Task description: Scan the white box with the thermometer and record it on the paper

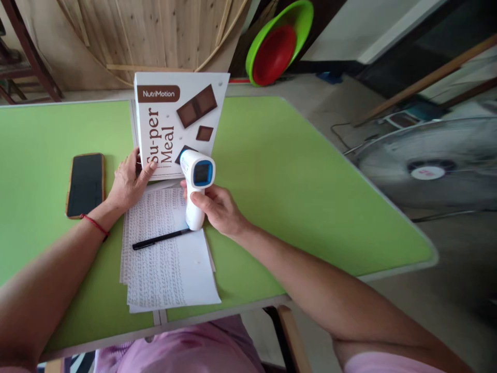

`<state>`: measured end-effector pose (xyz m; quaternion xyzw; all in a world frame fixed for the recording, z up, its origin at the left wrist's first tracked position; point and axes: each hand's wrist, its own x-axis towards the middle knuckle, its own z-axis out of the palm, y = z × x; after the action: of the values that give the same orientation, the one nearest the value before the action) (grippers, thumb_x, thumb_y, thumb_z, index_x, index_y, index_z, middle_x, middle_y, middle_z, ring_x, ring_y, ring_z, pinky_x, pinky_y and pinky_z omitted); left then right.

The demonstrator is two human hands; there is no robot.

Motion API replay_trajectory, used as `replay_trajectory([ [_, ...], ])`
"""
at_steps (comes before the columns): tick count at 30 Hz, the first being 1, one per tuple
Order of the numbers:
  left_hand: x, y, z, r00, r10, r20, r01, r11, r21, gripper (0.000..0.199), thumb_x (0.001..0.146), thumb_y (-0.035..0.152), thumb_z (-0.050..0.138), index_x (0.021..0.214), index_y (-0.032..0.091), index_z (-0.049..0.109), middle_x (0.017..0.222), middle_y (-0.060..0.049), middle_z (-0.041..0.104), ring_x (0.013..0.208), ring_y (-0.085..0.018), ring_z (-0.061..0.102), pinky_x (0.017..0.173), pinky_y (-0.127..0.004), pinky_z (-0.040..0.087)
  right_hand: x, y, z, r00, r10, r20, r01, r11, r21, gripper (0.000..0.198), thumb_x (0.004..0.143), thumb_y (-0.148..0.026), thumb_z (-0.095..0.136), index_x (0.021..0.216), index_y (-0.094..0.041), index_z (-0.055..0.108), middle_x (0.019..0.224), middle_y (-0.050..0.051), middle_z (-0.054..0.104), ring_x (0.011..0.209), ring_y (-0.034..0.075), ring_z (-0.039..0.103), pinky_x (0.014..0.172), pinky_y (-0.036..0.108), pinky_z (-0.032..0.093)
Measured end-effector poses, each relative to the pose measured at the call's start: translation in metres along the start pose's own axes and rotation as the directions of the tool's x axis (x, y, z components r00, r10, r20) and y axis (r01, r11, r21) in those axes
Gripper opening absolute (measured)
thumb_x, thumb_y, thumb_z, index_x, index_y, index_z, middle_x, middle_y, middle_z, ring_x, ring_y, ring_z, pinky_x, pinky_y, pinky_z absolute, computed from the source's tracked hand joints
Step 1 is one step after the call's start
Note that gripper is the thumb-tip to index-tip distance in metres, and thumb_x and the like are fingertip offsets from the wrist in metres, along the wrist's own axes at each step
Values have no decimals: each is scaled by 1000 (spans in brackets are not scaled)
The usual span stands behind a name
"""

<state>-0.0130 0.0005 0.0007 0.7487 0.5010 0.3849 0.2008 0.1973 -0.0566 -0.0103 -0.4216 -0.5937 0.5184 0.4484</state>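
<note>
The left hand (129,182) clamps the box (171,120) near its lower corner while the right hand (222,208) wraps a thermometer (195,185), best held steady, screen (202,173) uncovered.

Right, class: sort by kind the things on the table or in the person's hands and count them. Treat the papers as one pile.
Box: 1, in the left hand
Thermometer: 1, in the right hand
Phone: 1
Pen: 1
Pile of papers: 1
Total: 5
</note>
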Motion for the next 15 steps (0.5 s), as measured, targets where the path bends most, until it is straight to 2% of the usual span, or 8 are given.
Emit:
replay_trajectory([
  [6,0,-1,0,1000,-9,3,9,1000,14,44,91,57,41,112,20,53,99,-9,67,90,-28,62,79,-44,48,1,1,0,1000,-3,-7,4,1000,9,40,75,-60,62,73,-21,55,67,-1,49,66,13,46,61,30,40],
  [15,0,-5,1,1000,9,6,-9,1000,10,52,89,64,39,112,19,53,100,-10,67,89,-28,61,79,-45,47,-1,-2,1,1000,-3,-20,2,1000,-16,41,74,-61,62,73,-21,55,65,-2,47,62,12,43,58,29,37],
])
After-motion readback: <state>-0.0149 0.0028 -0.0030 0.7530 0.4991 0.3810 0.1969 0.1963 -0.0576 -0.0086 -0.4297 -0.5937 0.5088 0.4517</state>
